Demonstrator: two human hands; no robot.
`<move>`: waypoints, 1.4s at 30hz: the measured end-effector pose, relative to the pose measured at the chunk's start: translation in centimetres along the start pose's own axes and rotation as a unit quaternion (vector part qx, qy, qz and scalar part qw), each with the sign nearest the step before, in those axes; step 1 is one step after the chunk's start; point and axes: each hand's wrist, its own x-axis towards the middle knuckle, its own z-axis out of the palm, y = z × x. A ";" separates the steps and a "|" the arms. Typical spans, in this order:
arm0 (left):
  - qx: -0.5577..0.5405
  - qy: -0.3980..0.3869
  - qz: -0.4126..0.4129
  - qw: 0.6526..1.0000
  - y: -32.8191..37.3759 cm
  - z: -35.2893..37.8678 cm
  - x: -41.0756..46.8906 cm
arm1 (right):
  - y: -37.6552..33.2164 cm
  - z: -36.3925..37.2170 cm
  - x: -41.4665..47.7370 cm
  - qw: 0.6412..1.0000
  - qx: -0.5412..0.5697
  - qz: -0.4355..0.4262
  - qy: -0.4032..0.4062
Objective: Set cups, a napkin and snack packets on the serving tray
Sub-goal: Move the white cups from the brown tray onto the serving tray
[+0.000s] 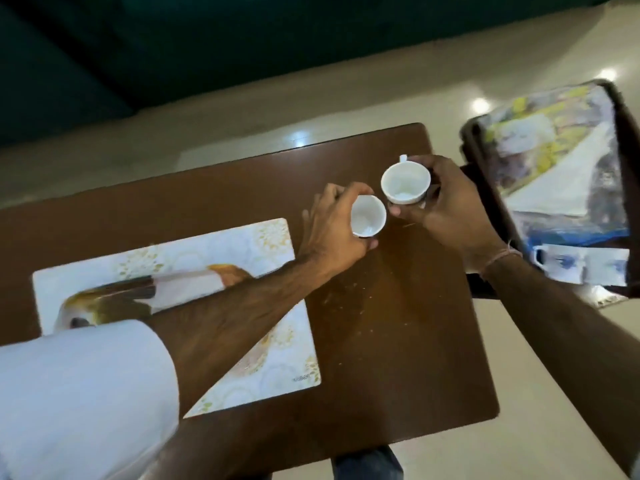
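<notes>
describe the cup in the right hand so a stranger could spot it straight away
On the brown table, two white cups sit side by side in the person's hands. The cup in the right hand is farther from the placemat, and its handle shows at the far rim.

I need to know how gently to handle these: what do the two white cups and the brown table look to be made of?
The two cups, one in the left hand at, one in the right hand at, look like glazed ceramic, possibly melamine: smooth glossy white, thin rims. The table looks like brown wood-grain laminate or polished wood: faint grain, sheen, small scuffs.
</notes>
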 end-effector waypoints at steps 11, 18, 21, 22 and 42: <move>-0.011 0.072 -0.058 0.996 -15.7 -10.4 -12.3 | -10.7 17.0 -0.4 0.963 -0.071 -0.118 -0.231; -0.051 0.199 -0.091 0.975 -21.4 -12.2 -19.8 | -14.4 26.1 -2.1 0.895 -0.127 -0.225 -0.365; -0.049 0.195 -0.111 0.973 -23.1 -12.7 -21.9 | -15.3 28.7 -2.7 0.874 -0.129 -0.250 -0.395; -0.048 0.192 -0.121 0.973 -23.6 -12.7 -22.4 | -15.6 29.3 -2.8 0.869 -0.130 -0.256 -0.403; 0.002 0.215 -0.102 0.971 -24.5 -13.2 -25.6 | -17.8 33.5 -4.0 0.824 -0.175 -0.279 -0.462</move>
